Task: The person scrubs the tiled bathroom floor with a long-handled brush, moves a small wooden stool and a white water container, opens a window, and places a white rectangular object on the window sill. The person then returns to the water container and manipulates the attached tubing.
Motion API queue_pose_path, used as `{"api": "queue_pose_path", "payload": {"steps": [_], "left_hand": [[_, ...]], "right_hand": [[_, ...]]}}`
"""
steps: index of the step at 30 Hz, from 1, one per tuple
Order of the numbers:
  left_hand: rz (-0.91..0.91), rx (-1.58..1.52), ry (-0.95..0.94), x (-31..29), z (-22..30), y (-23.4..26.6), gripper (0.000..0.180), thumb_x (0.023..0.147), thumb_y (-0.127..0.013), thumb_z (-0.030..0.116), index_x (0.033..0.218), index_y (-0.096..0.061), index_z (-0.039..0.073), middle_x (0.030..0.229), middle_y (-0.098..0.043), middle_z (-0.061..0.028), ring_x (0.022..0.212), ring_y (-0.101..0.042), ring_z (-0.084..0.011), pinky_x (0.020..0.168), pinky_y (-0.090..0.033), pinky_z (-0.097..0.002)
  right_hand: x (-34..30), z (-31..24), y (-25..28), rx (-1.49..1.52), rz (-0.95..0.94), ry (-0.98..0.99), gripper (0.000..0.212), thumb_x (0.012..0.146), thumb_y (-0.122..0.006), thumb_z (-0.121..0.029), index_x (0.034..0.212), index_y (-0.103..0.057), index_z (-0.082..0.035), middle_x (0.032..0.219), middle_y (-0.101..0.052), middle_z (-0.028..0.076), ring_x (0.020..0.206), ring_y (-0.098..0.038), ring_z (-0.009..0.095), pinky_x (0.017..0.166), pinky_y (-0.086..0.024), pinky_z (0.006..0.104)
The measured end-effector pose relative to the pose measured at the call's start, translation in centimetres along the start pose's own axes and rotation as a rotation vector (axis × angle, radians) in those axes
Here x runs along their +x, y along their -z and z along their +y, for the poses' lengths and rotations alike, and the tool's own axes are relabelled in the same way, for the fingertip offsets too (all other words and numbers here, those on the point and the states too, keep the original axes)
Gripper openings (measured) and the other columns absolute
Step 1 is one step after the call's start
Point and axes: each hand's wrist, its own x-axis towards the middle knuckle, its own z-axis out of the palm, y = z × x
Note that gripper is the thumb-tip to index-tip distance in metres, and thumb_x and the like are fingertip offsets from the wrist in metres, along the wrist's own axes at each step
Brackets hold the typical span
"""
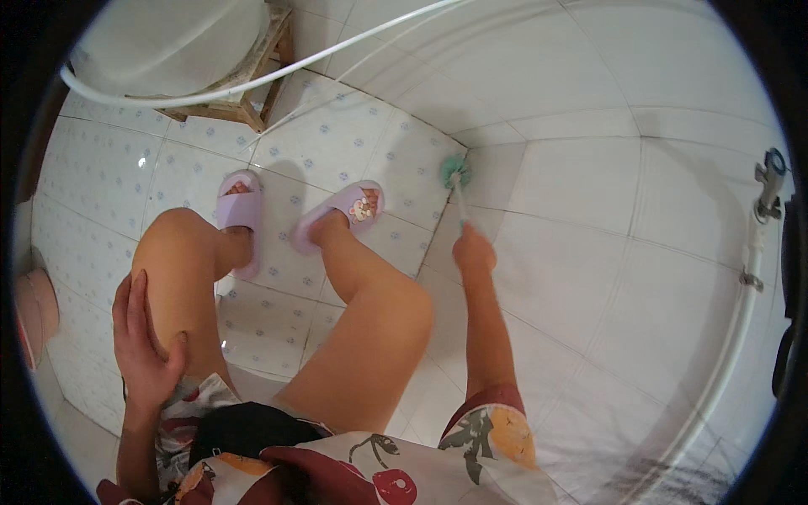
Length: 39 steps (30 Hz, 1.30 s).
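My right hand point(474, 251) is closed round the handle of a long-handled scrub brush point(455, 173). The brush has a round green bristle head and a pale shaft. Its head is at the corner where the tiled floor meets the white tiled walls, seemingly touching there. My left hand point(150, 353) lies against the side of my left leg point(181, 286), its fingers stretched and the thumb apart, holding nothing. My feet are in lilac slippers point(241, 220) on the patterned floor, left of the brush.
A wooden stand point(252, 101) bears a large pale tub point(168, 46) at the upper left. A white hose point(278, 77) arcs across the top. Along the right wall runs a white pipe point(741, 320) with a metal valve point(768, 181). A pinkish container point(38, 307) stands at far left.
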Motion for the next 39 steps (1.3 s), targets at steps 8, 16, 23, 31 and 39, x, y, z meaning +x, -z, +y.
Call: {"api": "queue_pose_path", "payload": {"steps": [8,16,23,31,39], "left_hand": [[0.026,0.037,-0.018,0.0,-0.5,0.0,0.075,0.062,-0.056,0.009,0.133,-0.032,0.01,0.129,-0.035,-0.0191,0.117,-0.038,-0.0345,0.097,-0.035,-0.0404],[0.01,0.089,0.006,-0.4,-1.4,0.0,0.075,0.062,-0.055,0.01,0.133,-0.032,0.01,0.131,-0.035,-0.0172,0.121,-0.036,-0.0333,0.1,-0.031,-0.0406],[-0.061,0.127,-0.052,-0.2,-0.6,0.7,0.074,0.063,-0.056,0.011,0.133,-0.031,0.007,0.13,-0.034,-0.0187,0.121,-0.035,-0.0341,0.099,-0.032,-0.0418],[0.019,0.073,-0.036,-0.1,-0.2,-0.2,0.075,0.062,-0.056,0.007,0.133,-0.032,0.009,0.128,-0.035,-0.019,0.119,-0.037,-0.0339,0.098,-0.033,-0.0402],[0.004,0.087,-0.083,-0.1,-1.5,-0.6,0.073,0.064,-0.055,0.01,0.133,-0.031,0.01,0.132,-0.033,-0.0165,0.12,-0.037,-0.0329,0.1,-0.032,-0.0411]], "right_hand": [[-14.5,2.1,-5.2,0.046,-0.228,-0.028,0.036,0.085,-0.042,-0.024,0.12,-0.047,-0.021,0.081,-0.062,0.012,0.072,-0.061,0.03,0.061,-0.047,0.0434],[-4.3,0.6,0.2,0.074,-0.121,-0.03,0.033,0.085,-0.04,-0.02,0.117,-0.048,-0.014,0.088,-0.061,0.017,0.081,-0.06,0.033,0.066,-0.047,0.0435],[4.1,-2.5,0.7,0.273,0.027,-0.119,0.039,0.085,-0.042,-0.021,0.122,-0.044,-0.01,0.094,-0.061,0.019,0.085,-0.059,0.034,0.069,-0.046,0.0445],[-8.6,1.7,-3.8,0.251,-0.056,-0.111,0.04,0.082,-0.047,-0.022,0.122,-0.045,-0.018,0.088,-0.062,0.018,0.077,-0.06,0.035,0.065,-0.047,0.0452],[-12.6,1.9,-5.5,0.292,-0.156,-0.127,0.043,0.083,-0.048,-0.024,0.124,-0.042,-0.016,0.088,-0.062,0.017,0.078,-0.06,0.034,0.068,-0.047,0.045]]}}
